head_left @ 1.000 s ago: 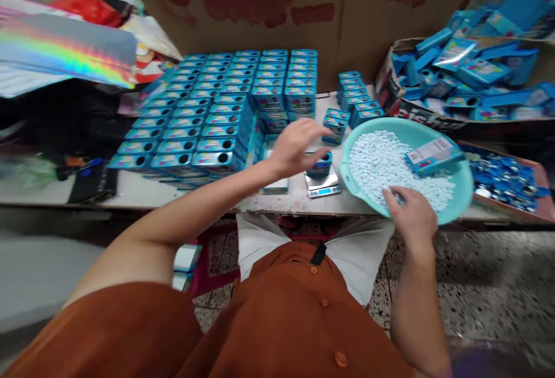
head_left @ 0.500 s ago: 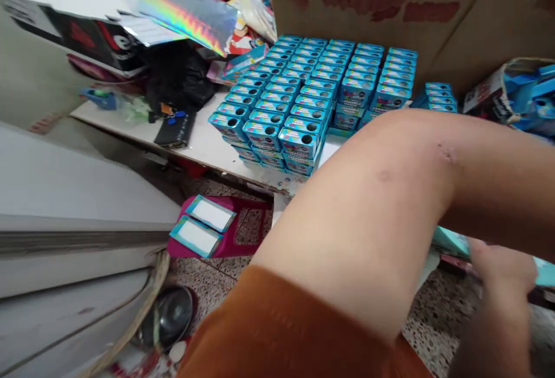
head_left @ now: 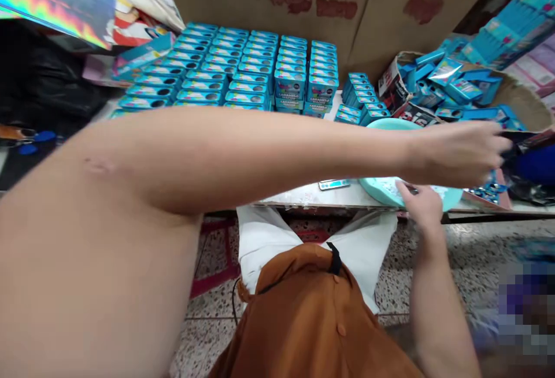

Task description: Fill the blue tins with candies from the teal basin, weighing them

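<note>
Head view: left arm reaches straight across the body, left hand (head_left: 460,155) open above the blue lids (head_left: 488,194), apart from the right hand (head_left: 421,206), whose fingers curl at the teal plastic basin (head_left: 381,192) of white pellets (head_left: 440,193); its grip cannot be told.

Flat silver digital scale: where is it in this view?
The flat silver digital scale lies right of centre in the head view on the white table, under the person's outstretched left arm, just left of the pale turquoise basin.
</note>
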A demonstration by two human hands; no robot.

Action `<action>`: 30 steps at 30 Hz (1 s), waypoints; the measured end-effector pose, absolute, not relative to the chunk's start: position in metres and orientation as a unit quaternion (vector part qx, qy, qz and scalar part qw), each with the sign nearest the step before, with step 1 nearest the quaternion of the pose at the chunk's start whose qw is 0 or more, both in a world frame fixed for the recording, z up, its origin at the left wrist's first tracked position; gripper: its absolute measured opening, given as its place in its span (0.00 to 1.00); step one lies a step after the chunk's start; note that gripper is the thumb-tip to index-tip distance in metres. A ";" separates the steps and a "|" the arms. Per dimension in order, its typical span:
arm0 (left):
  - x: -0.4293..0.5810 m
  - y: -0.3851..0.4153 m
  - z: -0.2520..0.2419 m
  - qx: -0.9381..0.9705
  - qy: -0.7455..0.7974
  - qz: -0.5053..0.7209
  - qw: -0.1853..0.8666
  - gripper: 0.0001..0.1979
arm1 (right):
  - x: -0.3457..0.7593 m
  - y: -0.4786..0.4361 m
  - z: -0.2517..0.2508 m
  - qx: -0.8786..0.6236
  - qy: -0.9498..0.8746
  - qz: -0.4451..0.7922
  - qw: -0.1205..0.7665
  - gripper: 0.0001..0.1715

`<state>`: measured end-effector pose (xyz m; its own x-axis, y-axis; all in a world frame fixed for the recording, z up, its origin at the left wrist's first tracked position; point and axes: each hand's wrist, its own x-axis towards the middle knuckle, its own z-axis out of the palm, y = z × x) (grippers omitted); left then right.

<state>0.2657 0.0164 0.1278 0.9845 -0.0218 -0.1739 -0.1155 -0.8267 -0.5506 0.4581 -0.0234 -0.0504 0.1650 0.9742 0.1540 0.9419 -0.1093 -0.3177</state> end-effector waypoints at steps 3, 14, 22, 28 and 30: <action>0.234 0.027 0.117 -0.949 -0.268 -0.061 0.152 0.12 | 0.449 -0.027 -0.041 -0.753 -0.628 0.073 0.182 0.22; 0.163 0.078 0.009 -0.818 -0.521 -0.202 -0.137 0.23 | 0.446 -0.029 -0.037 -0.718 -0.669 0.049 0.188 0.18; 0.161 0.084 -0.010 -0.820 -0.508 -0.043 -0.260 0.33 | 0.446 -0.022 -0.026 -0.703 -0.693 0.106 0.122 0.16; 0.174 0.084 -0.013 -0.808 -0.555 0.041 -0.194 0.17 | 0.450 -0.020 -0.029 -0.694 -0.699 0.119 0.122 0.16; 0.176 0.084 -0.010 -0.802 -0.560 0.048 -0.202 0.19 | 0.448 -0.018 -0.027 -0.696 -0.695 0.128 0.125 0.16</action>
